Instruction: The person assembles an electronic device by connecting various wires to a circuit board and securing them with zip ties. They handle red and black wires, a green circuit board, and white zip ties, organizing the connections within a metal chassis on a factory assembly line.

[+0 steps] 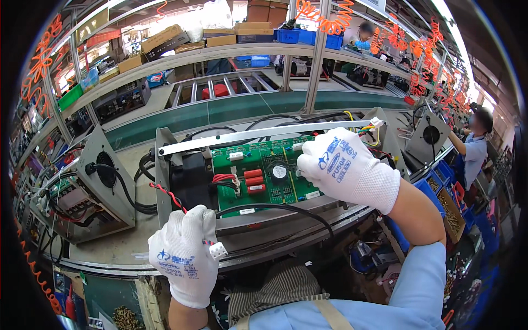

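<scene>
An open machine chassis (165, 144) lies before me with a green circuit board (225, 160) inside it. My left hand (186, 250), in a white knit glove, is closed at the chassis's near left corner around a twisted red and black wire (168, 192). A white multi-pin connector (218, 251) sticks out beside its fingers. Over the board's right part, my gloved right hand (349, 165) is curled with its fingertips down; whatever they hold is hidden. Red components (253, 177), a round white-topped part (279, 171) and a black fan-like block (192, 179) sit between the hands.
A metal bar (242, 137) spans the chassis top. A black cable (275, 207) crosses its near edge. Another unit with a fan (110, 170) stands at left. Beyond runs a green conveyor (181, 117) below a shelf of boxes. At right are blue bins (434, 184) and a co-worker (476, 143).
</scene>
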`<state>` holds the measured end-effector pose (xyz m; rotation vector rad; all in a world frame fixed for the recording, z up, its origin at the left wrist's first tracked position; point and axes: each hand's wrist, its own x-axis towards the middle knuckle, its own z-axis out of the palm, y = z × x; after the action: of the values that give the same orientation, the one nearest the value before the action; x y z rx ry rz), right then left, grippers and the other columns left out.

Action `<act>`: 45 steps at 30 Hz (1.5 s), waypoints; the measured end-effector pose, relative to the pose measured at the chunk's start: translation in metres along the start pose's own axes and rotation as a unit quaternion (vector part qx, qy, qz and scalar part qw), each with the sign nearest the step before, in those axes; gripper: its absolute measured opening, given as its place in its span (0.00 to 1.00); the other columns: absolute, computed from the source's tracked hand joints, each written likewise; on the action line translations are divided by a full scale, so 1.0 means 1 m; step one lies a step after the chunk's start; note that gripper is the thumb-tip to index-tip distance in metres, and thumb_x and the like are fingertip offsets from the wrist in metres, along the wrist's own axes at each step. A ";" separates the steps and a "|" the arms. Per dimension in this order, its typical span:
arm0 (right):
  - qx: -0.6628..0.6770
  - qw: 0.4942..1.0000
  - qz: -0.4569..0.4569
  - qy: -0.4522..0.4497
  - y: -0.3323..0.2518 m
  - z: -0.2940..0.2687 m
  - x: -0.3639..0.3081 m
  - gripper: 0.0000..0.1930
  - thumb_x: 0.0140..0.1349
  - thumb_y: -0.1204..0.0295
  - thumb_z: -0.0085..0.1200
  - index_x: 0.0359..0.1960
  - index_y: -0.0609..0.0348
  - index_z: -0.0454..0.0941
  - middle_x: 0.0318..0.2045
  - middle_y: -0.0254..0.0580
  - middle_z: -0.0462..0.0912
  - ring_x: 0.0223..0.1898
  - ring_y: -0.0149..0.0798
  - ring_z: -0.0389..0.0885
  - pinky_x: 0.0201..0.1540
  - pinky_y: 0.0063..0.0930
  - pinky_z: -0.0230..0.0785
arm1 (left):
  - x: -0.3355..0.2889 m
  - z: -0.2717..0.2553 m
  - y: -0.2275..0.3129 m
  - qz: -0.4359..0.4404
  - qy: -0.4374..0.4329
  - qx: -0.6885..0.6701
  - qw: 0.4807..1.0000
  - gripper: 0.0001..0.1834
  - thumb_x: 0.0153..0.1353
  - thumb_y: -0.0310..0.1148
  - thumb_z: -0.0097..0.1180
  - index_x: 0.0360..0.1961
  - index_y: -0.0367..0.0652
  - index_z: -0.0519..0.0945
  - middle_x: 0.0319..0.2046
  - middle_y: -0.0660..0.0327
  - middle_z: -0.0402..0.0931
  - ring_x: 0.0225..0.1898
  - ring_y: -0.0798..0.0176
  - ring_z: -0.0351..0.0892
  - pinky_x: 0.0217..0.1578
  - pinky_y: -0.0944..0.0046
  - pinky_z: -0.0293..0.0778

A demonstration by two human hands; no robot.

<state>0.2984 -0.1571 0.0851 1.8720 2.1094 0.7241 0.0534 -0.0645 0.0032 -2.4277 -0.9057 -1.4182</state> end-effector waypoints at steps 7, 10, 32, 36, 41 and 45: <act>0.054 0.997 0.005 0.054 0.007 0.006 0.000 0.08 0.53 0.67 0.61 0.23 0.53 0.75 0.25 0.39 0.77 0.30 0.45 0.81 0.32 0.39 0.72 | 0.002 0.005 -0.004 0.003 0.010 0.007 1.000 0.04 0.61 0.34 0.59 0.31 0.47 0.79 0.22 0.62 0.71 0.23 0.56 0.73 0.26 0.58 0.64; 0.042 0.999 0.006 0.034 0.006 0.005 0.004 0.08 0.54 0.66 0.60 0.23 0.53 0.75 0.24 0.39 0.77 0.30 0.44 0.81 0.32 0.39 0.72 | 0.004 0.006 -0.003 -0.001 0.006 0.013 1.000 0.04 0.62 0.34 0.59 0.31 0.47 0.79 0.22 0.61 0.71 0.23 0.55 0.73 0.25 0.58 0.64; 0.262 0.911 0.112 0.296 0.058 0.065 0.035 0.18 0.59 0.62 0.60 0.46 0.59 0.82 0.39 0.49 0.84 0.43 0.51 0.82 0.47 0.40 0.72 | 0.077 0.063 -0.033 0.020 -0.032 0.064 0.997 0.15 0.67 0.45 0.53 0.33 0.44 0.80 0.26 0.52 0.80 0.30 0.48 0.81 0.32 0.54 0.73; 0.217 0.904 0.070 0.363 0.040 0.095 0.026 0.21 0.59 0.62 0.59 0.51 0.58 0.78 0.49 0.48 0.81 0.52 0.52 0.77 0.56 0.43 0.67 | 0.101 0.090 -0.055 -0.022 -0.058 0.104 0.993 0.11 0.65 0.38 0.54 0.40 0.42 0.82 0.32 0.55 0.83 0.34 0.54 0.83 0.35 0.57 0.75; 0.420 0.791 0.126 0.426 -0.011 0.086 -0.029 0.17 0.56 0.76 0.59 0.50 0.62 0.79 0.48 0.50 0.82 0.53 0.51 0.78 0.59 0.39 0.66 | 0.063 0.026 -0.056 -0.176 0.125 -0.436 0.874 0.14 0.71 0.32 0.49 0.51 0.36 0.79 0.38 0.58 0.84 0.27 0.76 0.74 0.27 0.76 0.67; 0.673 0.666 0.136 0.292 -0.074 0.106 -0.057 0.14 0.59 0.79 0.58 0.47 0.65 0.80 0.46 0.47 0.83 0.50 0.41 0.81 0.56 0.32 0.70 | 0.017 -0.003 -0.027 -0.203 0.091 -0.617 0.755 0.19 0.72 0.33 0.47 0.58 0.32 0.73 0.46 0.53 0.81 0.19 0.81 0.68 0.18 0.82 0.64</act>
<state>0.2947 -0.1956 -0.0512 2.9108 3.2658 -0.6485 0.0415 -0.0377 0.0154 -2.7675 -0.4531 -3.1230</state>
